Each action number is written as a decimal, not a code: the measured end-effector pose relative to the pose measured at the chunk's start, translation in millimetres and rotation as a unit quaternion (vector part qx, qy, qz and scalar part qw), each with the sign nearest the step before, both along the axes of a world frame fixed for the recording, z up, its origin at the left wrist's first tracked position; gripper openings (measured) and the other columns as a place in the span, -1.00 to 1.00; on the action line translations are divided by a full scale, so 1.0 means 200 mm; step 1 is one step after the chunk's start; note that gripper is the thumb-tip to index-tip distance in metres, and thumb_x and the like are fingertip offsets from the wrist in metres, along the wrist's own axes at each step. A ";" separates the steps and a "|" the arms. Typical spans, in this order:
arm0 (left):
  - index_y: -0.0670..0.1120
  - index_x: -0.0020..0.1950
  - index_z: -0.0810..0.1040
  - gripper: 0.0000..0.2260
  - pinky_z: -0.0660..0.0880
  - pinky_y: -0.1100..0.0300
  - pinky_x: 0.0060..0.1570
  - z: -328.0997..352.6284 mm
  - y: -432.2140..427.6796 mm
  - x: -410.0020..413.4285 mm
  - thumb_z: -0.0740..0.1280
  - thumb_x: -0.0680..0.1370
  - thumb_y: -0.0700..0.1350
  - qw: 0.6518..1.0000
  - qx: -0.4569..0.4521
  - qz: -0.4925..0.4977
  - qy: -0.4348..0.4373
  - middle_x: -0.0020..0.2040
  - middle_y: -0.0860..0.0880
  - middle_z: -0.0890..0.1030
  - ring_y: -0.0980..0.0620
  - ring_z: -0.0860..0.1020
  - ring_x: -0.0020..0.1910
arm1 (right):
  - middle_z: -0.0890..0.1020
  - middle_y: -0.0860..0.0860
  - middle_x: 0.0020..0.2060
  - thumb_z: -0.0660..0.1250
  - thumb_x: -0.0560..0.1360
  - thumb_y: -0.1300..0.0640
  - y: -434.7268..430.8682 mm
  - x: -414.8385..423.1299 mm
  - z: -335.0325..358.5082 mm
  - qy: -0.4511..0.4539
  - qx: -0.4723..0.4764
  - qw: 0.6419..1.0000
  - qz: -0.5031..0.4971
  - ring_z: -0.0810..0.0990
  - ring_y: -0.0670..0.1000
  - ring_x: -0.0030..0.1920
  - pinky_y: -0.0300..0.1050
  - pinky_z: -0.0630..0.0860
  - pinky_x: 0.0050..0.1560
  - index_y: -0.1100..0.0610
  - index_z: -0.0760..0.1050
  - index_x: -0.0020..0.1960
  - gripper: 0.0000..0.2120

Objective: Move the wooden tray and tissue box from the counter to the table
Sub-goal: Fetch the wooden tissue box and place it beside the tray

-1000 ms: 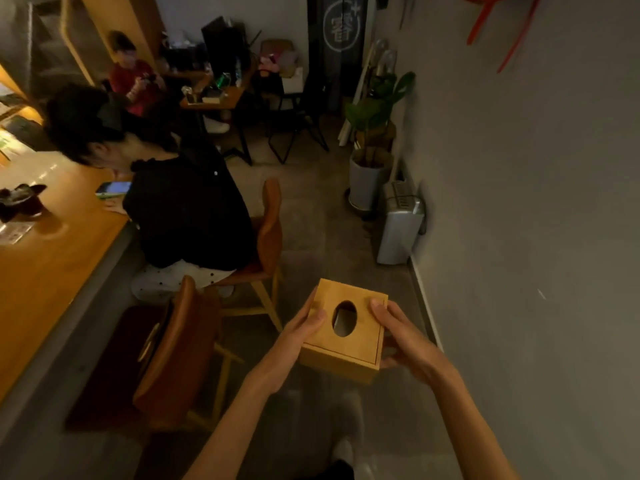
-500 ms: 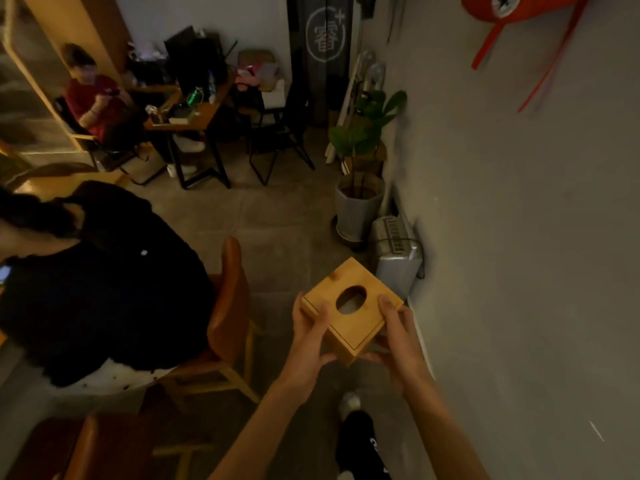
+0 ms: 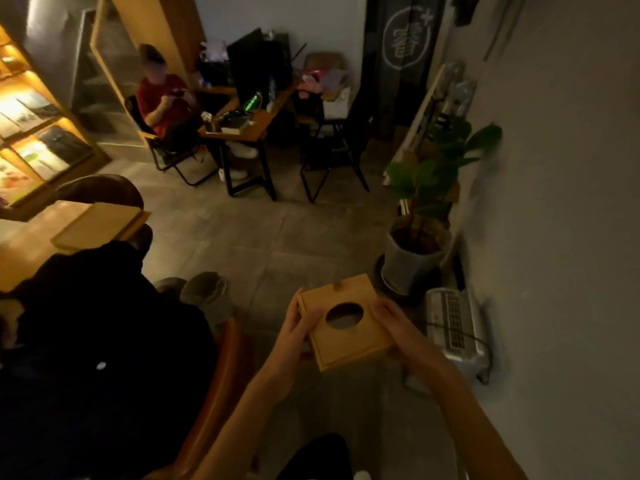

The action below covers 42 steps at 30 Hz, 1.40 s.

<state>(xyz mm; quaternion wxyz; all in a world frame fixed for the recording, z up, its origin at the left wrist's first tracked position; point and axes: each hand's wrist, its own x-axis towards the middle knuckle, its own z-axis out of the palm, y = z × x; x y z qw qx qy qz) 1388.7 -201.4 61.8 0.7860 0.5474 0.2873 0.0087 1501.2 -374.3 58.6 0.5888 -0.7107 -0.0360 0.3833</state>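
Note:
I carry a square wooden tissue box [image 3: 349,341] with an oval hole in its lid, held in the air over the floor in front of me. My left hand [image 3: 294,330] grips its left side and my right hand [image 3: 398,327] grips its right side. A flat wooden tray [image 3: 100,225] lies on the wooden counter [image 3: 20,251] at the left, beyond a seated person. A small wooden table [image 3: 249,129] stands at the far end of the room with several items on it.
A person in black [image 3: 97,341] sits on an orange chair [image 3: 221,375] close at my left. Along the grey wall at the right stand a potted plant [image 3: 415,237] and a white heater [image 3: 453,327]. Another person in red [image 3: 162,102] sits by the far table. Tiled floor runs between.
The view has moved forward past the seated person in black. The box stays in both hands and has turned a little. The tray on the counter has come into view.

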 end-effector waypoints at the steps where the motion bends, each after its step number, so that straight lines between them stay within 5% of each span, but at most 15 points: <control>1: 0.35 0.48 0.11 -0.34 0.60 -0.05 0.04 0.00 0.05 0.10 0.36 0.47 0.19 1.000 0.000 0.008 0.000 0.32 -0.03 0.47 -0.14 0.57 0.20 | 0.53 -0.01 0.21 0.25 0.31 -0.48 0.07 0.11 0.01 -0.003 -0.005 1.000 0.010 0.55 0.10 0.20 0.24 0.50 0.28 -0.37 0.38 0.09 -0.59; 7: 0.32 0.49 0.12 -0.39 0.60 -0.12 0.10 -0.05 0.44 0.76 0.31 0.50 0.19 0.998 0.007 0.059 -0.013 0.34 -0.05 0.46 -0.14 0.56 0.21 | 0.61 -0.03 0.13 0.34 0.18 -0.50 0.56 0.82 -0.05 -0.029 0.033 0.999 0.018 0.62 0.05 0.10 0.08 0.57 0.15 -0.26 0.47 0.13 -0.40; 10: 0.34 0.48 0.08 -0.47 0.62 0.08 -0.11 -0.03 0.61 1.09 0.20 0.56 0.20 0.999 0.010 0.031 -0.011 0.33 0.04 0.44 -0.07 0.55 0.21 | 0.57 -0.07 0.08 0.27 0.45 -0.30 0.80 1.19 -0.05 -0.027 0.034 0.999 0.004 0.58 -0.02 0.02 -0.08 0.53 -0.08 -0.14 0.40 0.25 -0.55; 12: 0.37 0.43 0.04 -0.53 0.56 0.10 -0.06 -0.01 0.71 1.29 0.16 0.59 0.18 1.000 0.018 0.017 -0.005 0.26 0.15 0.43 0.04 0.53 0.16 | 0.56 -0.06 0.04 0.23 0.56 -0.18 0.94 1.42 -0.04 -0.025 0.038 0.999 -0.014 0.57 -0.02 -0.01 -0.09 0.51 -0.14 -0.12 0.38 0.23 -0.71; 18: 0.21 0.55 -0.03 -0.31 0.55 0.10 0.03 -0.03 1.03 1.84 0.23 0.51 0.21 0.998 0.013 0.044 0.037 0.18 0.11 0.48 0.01 0.58 0.12 | 0.62 0.01 0.14 0.36 0.34 -0.35 1.26 2.03 -0.01 -0.014 0.030 0.999 0.018 0.61 0.08 0.12 0.16 0.54 0.22 -0.14 0.56 0.09 -0.58; 23: 0.24 0.55 0.01 -0.25 0.63 -0.04 0.05 -0.07 1.40 2.22 0.30 0.45 0.24 0.995 0.003 0.094 0.046 0.21 0.00 0.54 -0.02 0.70 -0.01 | 0.68 -0.02 0.07 0.45 0.28 -0.34 1.70 2.49 -0.06 0.000 0.033 0.996 0.083 0.65 0.04 0.08 0.13 0.55 0.23 -0.08 0.62 0.04 -0.54; 25: 0.24 0.54 0.04 -0.30 0.64 -0.04 0.02 -0.08 1.55 2.34 0.32 0.49 0.18 0.989 -0.005 0.141 0.049 0.20 -0.02 0.54 -0.05 0.70 -0.01 | 0.69 -0.02 0.12 0.44 0.23 -0.46 1.91 2.66 -0.11 0.009 0.012 0.993 0.117 0.66 0.07 0.13 0.17 0.55 0.25 -0.10 0.63 0.14 -0.38; 29: 0.24 0.53 0.13 -0.39 0.62 -0.05 0.03 -0.09 1.87 2.60 0.33 0.54 0.15 0.968 0.003 0.242 0.063 0.19 0.03 0.53 -0.07 0.65 0.04 | 0.68 -0.01 0.13 0.36 0.34 -0.43 2.33 2.98 -0.12 0.055 0.028 0.971 0.230 0.66 0.07 0.14 0.13 0.56 0.22 -0.10 0.56 0.21 -0.42; 32: 0.24 0.52 0.15 -0.38 0.60 -0.04 -0.02 -0.08 2.07 2.75 0.34 0.51 0.17 0.948 -0.017 0.315 0.048 0.24 0.00 0.51 -0.12 0.60 0.10 | 0.70 -0.03 0.09 0.32 0.17 -0.58 2.63 3.20 -0.08 0.106 0.024 0.947 0.303 0.66 0.05 0.12 0.10 0.58 0.08 -0.10 0.56 0.22 -0.21; 34: 0.26 0.51 0.14 -0.36 0.59 -0.11 0.03 -0.08 2.17 2.78 0.36 0.50 0.17 0.926 -0.034 0.373 0.047 0.32 -0.06 0.48 -0.17 0.58 0.16 | 0.68 -0.07 0.11 0.23 0.25 -0.57 2.82 3.26 -0.07 0.107 0.027 0.929 0.353 0.64 0.03 0.14 0.11 0.57 0.09 -0.18 0.55 0.16 -0.34; 37: 0.27 0.50 0.16 -0.37 0.54 -0.23 0.15 -0.10 2.37 2.80 0.36 0.50 0.16 0.889 -0.038 0.456 0.021 0.38 -0.07 0.45 -0.18 0.55 0.22 | 0.70 -0.10 0.03 0.17 0.50 -0.30 3.15 3.31 -0.05 0.093 0.045 0.908 0.406 0.67 -0.01 0.08 0.09 0.60 0.11 -0.17 0.53 0.10 -0.67; 42: 0.24 0.52 0.13 -0.28 0.57 -0.17 0.06 -0.08 2.73 2.78 0.36 0.41 0.18 0.836 -0.044 0.547 -0.004 0.36 -0.08 0.44 -0.20 0.53 0.21 | 0.67 -0.01 0.17 0.23 0.50 -0.26 3.77 3.26 -0.06 0.058 0.057 0.848 0.524 0.67 0.00 0.15 0.04 0.62 0.16 -0.14 0.49 0.26 -0.61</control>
